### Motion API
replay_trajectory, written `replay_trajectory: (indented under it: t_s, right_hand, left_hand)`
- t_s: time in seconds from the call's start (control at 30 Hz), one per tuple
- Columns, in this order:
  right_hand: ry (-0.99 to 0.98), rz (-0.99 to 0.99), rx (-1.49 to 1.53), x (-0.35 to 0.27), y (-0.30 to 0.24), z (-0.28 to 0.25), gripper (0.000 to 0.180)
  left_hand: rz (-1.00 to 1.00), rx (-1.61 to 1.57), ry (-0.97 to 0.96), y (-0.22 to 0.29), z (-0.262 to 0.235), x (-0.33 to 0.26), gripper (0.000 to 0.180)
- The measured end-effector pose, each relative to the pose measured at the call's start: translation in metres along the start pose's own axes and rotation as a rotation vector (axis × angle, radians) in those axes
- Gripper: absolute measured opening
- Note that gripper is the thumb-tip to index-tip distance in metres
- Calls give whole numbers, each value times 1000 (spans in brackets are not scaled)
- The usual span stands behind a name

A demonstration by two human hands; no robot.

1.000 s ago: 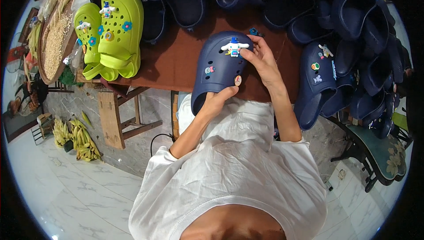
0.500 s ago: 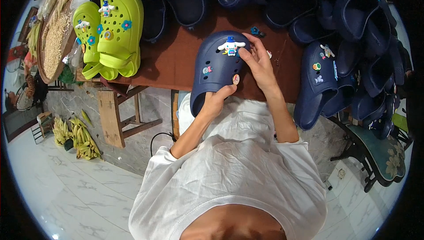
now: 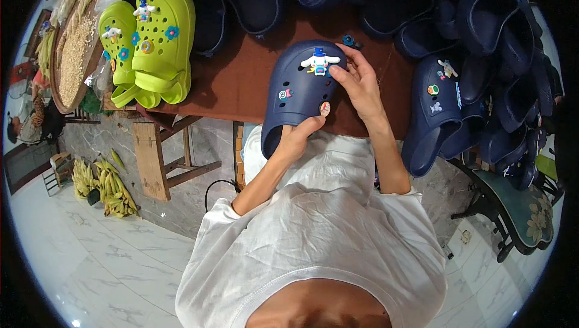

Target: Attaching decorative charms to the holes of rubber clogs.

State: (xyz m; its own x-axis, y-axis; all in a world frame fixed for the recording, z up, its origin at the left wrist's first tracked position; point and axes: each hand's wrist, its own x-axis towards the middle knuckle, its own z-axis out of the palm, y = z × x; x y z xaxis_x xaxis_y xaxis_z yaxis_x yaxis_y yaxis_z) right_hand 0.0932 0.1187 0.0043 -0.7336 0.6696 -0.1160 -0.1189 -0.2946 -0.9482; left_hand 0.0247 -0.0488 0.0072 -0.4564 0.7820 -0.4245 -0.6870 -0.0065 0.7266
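Observation:
A navy clog (image 3: pixel 295 89) is held up in front of me above the table's near edge, toe pointing away. White puppy-like, lollipop and round charms sit in its holes. My left hand (image 3: pixel 298 136) grips its opening, the thumb on top near the round charm (image 3: pixel 325 109) and the other fingers hidden inside the shoe. Around the right side of the toe my right hand (image 3: pixel 359 83) is closed, thumb beside the white puppy charm (image 3: pixel 319 61). A small blue flower charm (image 3: pixel 348 40) lies on the table just beyond the right hand.
On the brown table (image 3: pixel 235 80), green clogs (image 3: pixel 164 32) with charms stand at the left. Several navy clogs line the far side, and a decorated navy clog (image 3: pixel 435 105) lies at the right by a pile. A wooden stool (image 3: pixel 152 159) and corn cobs (image 3: pixel 114 192) are below left.
The held clog has tilted and shifted slightly to the right, with both hands keeping hold of it. The right hand has moved slightly right along with the toe.

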Motion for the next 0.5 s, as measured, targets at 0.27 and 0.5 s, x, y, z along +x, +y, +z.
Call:
replay_trajectory:
  t_s: [0.27,0.5]
  right_hand:
    - [138,-27,19,-7,27,25,56]
    - [63,87,-119,-28,36,26,55]
  left_hand:
    - [13,-45,176,1,-2,-1,34]
    - [-26,-58,254,8,-5,-13,29]
